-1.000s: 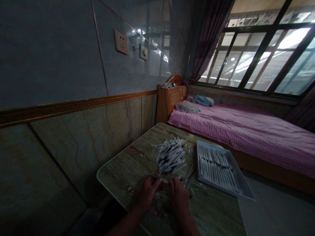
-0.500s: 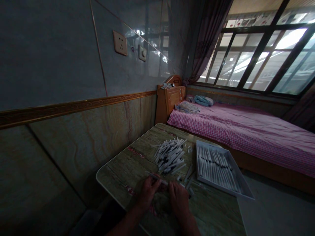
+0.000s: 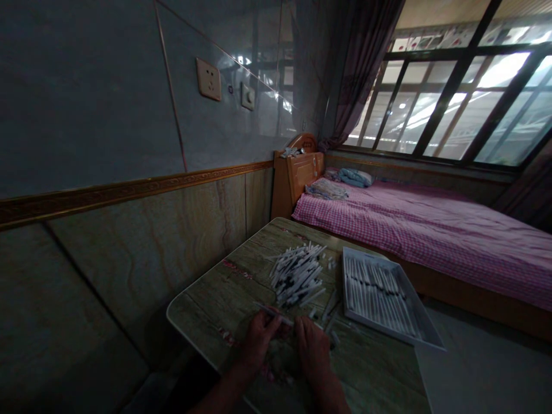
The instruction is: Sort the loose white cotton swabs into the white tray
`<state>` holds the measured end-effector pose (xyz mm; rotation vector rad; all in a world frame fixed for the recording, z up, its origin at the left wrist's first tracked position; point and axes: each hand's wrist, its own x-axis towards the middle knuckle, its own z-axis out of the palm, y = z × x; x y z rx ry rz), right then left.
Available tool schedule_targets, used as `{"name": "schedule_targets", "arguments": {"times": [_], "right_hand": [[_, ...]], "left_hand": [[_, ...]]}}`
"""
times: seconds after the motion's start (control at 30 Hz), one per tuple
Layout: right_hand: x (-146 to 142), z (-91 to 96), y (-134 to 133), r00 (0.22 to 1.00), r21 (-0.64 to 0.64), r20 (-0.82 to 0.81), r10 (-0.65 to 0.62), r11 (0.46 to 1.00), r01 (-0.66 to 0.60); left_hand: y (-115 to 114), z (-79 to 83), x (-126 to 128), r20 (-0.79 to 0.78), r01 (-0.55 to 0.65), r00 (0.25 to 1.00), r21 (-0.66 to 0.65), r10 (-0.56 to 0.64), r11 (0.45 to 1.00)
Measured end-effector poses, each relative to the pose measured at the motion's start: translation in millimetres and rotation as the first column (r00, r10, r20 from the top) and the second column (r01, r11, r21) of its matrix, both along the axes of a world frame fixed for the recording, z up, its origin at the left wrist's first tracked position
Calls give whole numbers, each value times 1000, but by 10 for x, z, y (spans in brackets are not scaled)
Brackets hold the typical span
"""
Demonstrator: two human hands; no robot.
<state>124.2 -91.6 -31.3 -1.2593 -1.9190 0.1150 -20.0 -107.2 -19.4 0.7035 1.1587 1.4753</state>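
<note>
Near the front of the table, my left hand point(image 3: 257, 336) and my right hand point(image 3: 312, 343) are both closed on one slim, white, pen-like stick point(image 3: 284, 319). It lies nearly level between them, and its thin end pokes out past my left fingers. Whether it is one part or two joined parts cannot be made out. Just beyond my hands is a loose pile of similar white sticks point(image 3: 297, 273) with some dark parts. To the right, a shallow white tray point(image 3: 425, 322) holds rows of sticks point(image 3: 375, 296) laid side by side.
Small pale pieces point(image 3: 331, 263) and some clear thin tubes point(image 3: 330, 305) lie between pile and tray. The wood-patterned table point(image 3: 202, 307) stands beside a tiled wall point(image 3: 202, 221). A bed point(image 3: 409, 210) with a pink checked sheet is behind it.
Almost nothing differs. Both hands keep hold of the stick in about the same place, and the view has shifted very slightly.
</note>
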Motion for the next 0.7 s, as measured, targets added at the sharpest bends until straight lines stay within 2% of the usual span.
{"name": "schedule_targets", "arguments": {"times": [0.17,0.37,0.57,0.7], "right_hand": [[-4,90,-39,991,-84,-107,82,992,-91],[0,-4,-1,994,-32,-111,-17,999,13],[7,53,-44,992,-74,-94,90,992,-97],[15,-47,-3,999,11,-34,24,1000,-23]], "left_hand": [[-7,35,8,14,-38,999,-23,38,999],[-41,131,26,-6,-6,1000,-8,6,1000],[-26,114,15,24,-34,999,4,34,999],[-42,129,24,-10,-9,1000,-4,9,1000]]}}
